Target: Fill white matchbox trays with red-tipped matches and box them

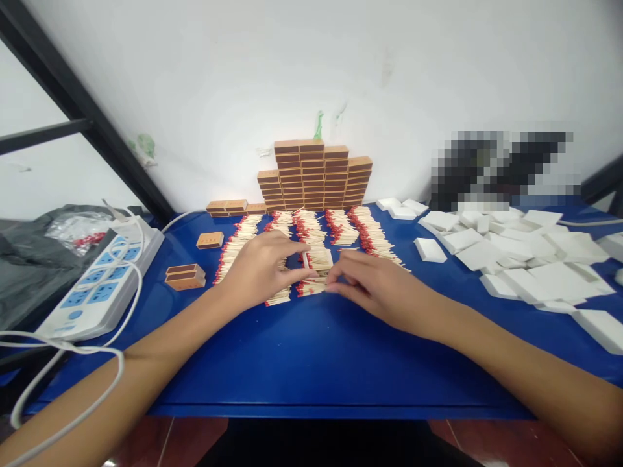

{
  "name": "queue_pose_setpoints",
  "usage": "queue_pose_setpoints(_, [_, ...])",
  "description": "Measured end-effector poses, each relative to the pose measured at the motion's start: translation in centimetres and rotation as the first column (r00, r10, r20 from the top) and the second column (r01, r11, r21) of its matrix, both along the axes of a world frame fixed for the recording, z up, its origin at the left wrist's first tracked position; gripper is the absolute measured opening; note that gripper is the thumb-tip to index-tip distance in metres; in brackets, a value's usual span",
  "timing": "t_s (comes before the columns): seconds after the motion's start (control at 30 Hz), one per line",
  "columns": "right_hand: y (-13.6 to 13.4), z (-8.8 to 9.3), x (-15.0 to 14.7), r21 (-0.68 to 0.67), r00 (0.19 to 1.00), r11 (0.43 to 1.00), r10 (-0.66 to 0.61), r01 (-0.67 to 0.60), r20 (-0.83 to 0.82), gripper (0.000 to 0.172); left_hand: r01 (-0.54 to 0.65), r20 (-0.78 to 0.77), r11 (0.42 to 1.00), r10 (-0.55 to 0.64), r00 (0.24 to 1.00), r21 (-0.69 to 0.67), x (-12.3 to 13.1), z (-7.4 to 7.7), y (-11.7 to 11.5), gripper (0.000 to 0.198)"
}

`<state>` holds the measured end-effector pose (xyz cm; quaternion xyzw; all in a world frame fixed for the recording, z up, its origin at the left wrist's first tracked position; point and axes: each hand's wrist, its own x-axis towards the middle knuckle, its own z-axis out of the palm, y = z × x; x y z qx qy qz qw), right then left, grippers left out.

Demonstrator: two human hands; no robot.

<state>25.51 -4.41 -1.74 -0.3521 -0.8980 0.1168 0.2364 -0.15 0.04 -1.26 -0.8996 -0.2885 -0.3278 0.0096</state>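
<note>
My left hand (263,266) grips the left end of a small white matchbox tray (305,259) between thumb and fingers. Matches (319,257) with red heads lie in the tray, heads toward the left. My right hand (363,282) is at the tray's right side, its fingers curled and pinched together near the stick ends. What sits between those fingertips is hidden. Around both hands, rows of loose matches (341,228) lie on the blue table (292,363), and some matches lie just below the tray.
Closed matchboxes (311,185) are stacked against the wall, with several more (185,277) to the left. A heap of empty white trays (506,250) covers the right side. At left, a power strip (104,279) trails a white cable (121,363) across my left forearm.
</note>
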Motion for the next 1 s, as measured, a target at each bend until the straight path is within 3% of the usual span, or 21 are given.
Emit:
queue_pose_setpoints(0.13, [0.7,0.4,0.8,0.167,0.988,0.975,-0.132,0.144,-0.079,0.008,0.005,0.042,0.997,-0.002,0.999,-0.072,0.5,0.3,-0.6,0.039])
queue_pose_setpoints(0.3, [0.9,0.0,0.6,0.221,0.991,0.966,-0.129,0.135,-0.039,0.006,0.025,0.084,0.988,-0.012,0.996,-0.155,0.9,0.7,-1.3,0.038])
queue_pose_setpoints(0.57, [0.1,0.5,0.1,0.199,0.98,0.971,-0.1,0.135,-0.173,0.007,-0.055,0.08,0.99,0.065,0.995,-0.127,0.5,0.4,-0.6,0.041])
queue_pose_setpoints(0.77, [-0.2,-1.4,-0.7,0.07,0.994,0.996,0.061,-0.055,-0.093,0.013,-0.132,0.074,0.988,0.137,0.988,-0.078,0.1,0.4,-0.3,0.042])
queue_pose_setpoints(1.0, [0.2,-2.5,-0.8,0.009,0.994,0.998,0.067,-0.066,-0.081,0.014,-0.115,0.063,0.989,0.121,0.991,-0.091,0.2,0.3,-0.3,0.042])
